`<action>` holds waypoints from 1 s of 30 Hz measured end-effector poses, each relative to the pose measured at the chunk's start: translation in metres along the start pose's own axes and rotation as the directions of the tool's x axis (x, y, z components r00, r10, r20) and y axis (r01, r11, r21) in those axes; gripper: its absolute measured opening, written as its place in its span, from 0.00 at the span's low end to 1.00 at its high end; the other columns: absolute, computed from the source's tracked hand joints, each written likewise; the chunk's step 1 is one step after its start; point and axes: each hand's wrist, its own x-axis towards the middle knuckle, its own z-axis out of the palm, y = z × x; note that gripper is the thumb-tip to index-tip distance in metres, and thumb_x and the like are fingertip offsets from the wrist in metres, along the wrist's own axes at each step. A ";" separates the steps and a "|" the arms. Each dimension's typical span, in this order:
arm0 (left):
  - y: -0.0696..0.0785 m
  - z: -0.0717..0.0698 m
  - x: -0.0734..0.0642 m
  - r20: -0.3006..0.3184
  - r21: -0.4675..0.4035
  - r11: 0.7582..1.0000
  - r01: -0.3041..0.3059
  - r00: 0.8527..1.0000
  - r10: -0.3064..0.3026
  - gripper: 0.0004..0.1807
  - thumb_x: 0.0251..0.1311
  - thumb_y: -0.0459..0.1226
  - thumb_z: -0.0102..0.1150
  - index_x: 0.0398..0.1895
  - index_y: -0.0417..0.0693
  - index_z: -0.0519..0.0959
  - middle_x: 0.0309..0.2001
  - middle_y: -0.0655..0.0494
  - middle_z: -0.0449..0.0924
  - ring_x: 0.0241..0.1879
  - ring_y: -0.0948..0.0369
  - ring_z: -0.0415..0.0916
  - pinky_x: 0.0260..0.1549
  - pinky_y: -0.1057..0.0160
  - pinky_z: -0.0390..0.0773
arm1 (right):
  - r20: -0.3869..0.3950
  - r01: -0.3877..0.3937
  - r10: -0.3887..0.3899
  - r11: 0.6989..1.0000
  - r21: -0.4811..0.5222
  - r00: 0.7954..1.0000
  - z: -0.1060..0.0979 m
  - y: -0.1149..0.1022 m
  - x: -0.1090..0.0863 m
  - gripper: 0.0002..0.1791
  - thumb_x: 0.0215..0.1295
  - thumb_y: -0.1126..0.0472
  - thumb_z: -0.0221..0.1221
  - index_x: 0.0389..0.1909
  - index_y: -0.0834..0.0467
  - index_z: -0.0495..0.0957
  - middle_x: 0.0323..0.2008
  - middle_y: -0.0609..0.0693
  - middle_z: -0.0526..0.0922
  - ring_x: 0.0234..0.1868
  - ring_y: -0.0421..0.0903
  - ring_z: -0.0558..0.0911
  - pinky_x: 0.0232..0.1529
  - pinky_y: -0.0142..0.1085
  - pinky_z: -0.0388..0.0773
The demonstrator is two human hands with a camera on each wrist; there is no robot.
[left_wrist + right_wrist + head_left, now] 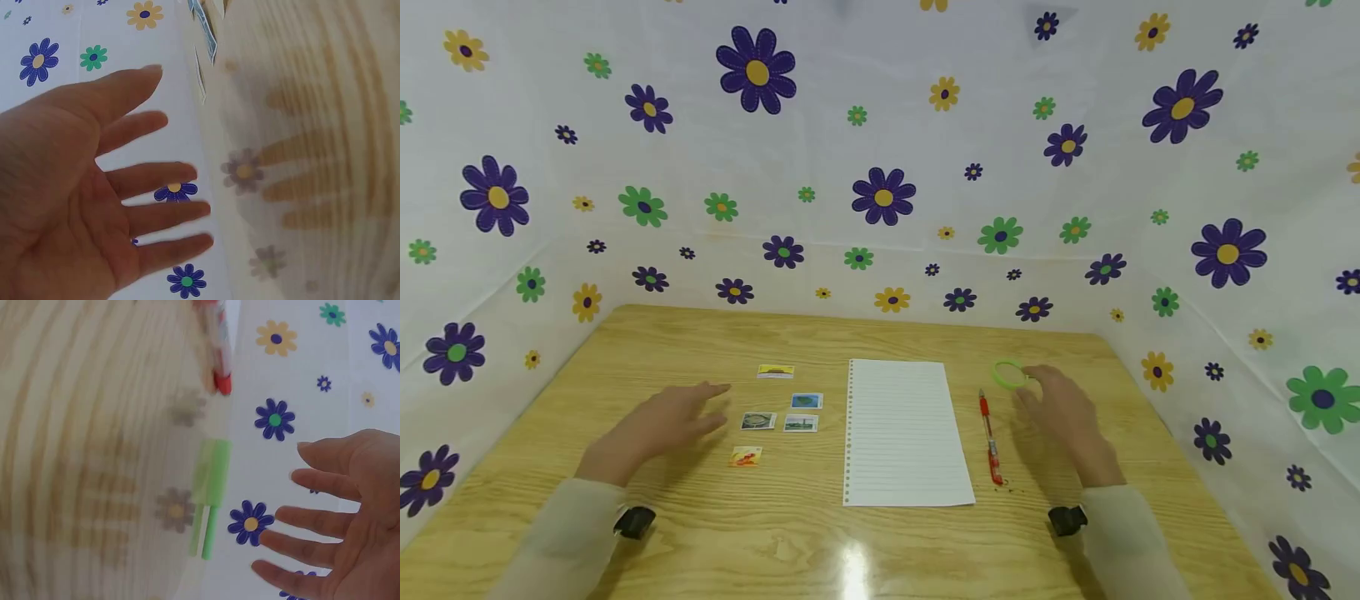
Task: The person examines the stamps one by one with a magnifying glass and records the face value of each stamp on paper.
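My left hand (pixel 662 425) hovers over the table's left side, fingers extended and holding nothing. Just right of it lie several small picture stamps, among them a yellow one (pixel 776 372), a blue one (pixel 807 401) and a red-and-yellow one (pixel 746 456). On the other side, my right hand (pixel 1063 408) is beside a light-green ring (pixel 1007 374), its fingertips overlapping the ring's edge in the head view. In the right wrist view those fingers (pixel 312 519) are spread and apart from the green ring (pixel 215 475). A red pen (pixel 990 437) lies left of this hand.
A lined sheet of paper (pixel 902 433) with punched holes along its left edge lies mid-table, between the stamps and the pen. Tiny dark specks (pixel 1009 490) are near the pen's lower end. Flower-patterned white cloth (pixel 820 150) encloses the wooden table (pixel 760 542) at the back and sides.
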 end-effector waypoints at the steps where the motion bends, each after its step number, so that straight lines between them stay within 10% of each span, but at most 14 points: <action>1: 0.000 0.000 -0.001 0.009 -0.040 0.999 -0.015 1.000 0.015 0.30 0.71 0.48 0.61 0.71 0.44 0.74 0.69 0.31 0.72 0.68 0.31 0.69 0.63 0.29 0.70 | -0.021 0.017 -0.016 1.000 0.021 1.000 -0.001 0.002 0.000 0.25 0.75 0.57 0.57 0.66 0.67 0.74 0.66 0.72 0.75 0.62 0.73 0.77 0.55 0.66 0.78; 13: -0.002 0.002 -0.005 0.053 -0.274 0.955 -0.113 0.990 0.133 0.16 0.57 0.43 0.75 0.47 0.49 0.88 0.40 0.60 0.85 0.40 0.64 0.78 0.38 0.65 0.80 | -0.103 0.088 -0.079 0.992 0.091 0.992 0.003 0.035 0.015 0.17 0.71 0.63 0.62 0.56 0.68 0.81 0.56 0.71 0.83 0.52 0.71 0.83 0.49 0.63 0.81; 30: 0.002 0.012 0.006 0.141 -0.351 0.927 -0.130 0.972 0.190 0.13 0.51 0.43 0.80 0.39 0.55 0.87 0.42 0.62 0.86 0.40 0.64 0.77 0.42 0.64 0.81 | -0.012 -0.017 0.020 0.977 0.213 1.000 0.010 0.059 0.036 0.18 0.73 0.64 0.59 0.59 0.69 0.79 0.64 0.74 0.76 0.66 0.74 0.72 0.65 0.68 0.69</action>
